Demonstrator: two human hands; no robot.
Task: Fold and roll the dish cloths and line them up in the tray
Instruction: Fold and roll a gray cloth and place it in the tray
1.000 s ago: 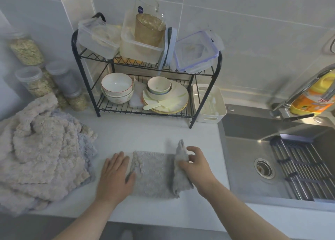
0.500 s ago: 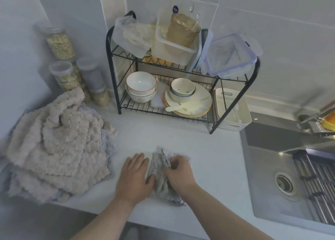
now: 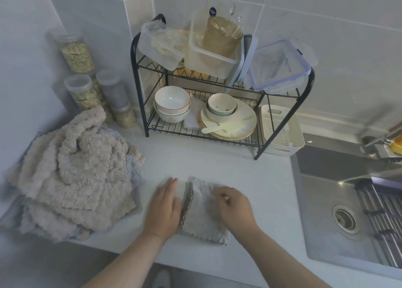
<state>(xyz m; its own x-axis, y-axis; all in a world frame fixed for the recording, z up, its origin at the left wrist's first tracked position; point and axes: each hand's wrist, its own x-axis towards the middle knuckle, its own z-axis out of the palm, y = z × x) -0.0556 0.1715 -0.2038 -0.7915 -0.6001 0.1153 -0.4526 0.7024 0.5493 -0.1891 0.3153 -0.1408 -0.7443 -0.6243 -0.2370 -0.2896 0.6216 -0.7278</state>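
- The step in hand looks like the folding step: a grey cloth (image 3: 203,211) lies flat on the desk (image 3: 250,179), folded into a narrow strip, close to the front edge and between the two hands.
- The left hand (image 3: 164,209) lies flat, fingers straight and together, its grip pressed against the left edge of the cloth, where the stacked layers show as a darker seam.
- The right hand (image 3: 233,207) rests on top of the cloth's right half with fingers curled; it is blurred, so I cannot tell whether its grip pinches the fabric or only presses it down.
- The strip's long axis runs from the person toward the wall, leaning slightly; its scalloped near end points at the desk's front edge.
- Next, by my judgement, comes rolling: one short end has to be turned over tightly and the roll kept even along the strip.
- The white tray (image 3: 280,133) stands beside the dish rack (image 3: 219,135), well apart from the cloth.
- A heap of unfolded cloths (image 3: 71,179) waits at the left.
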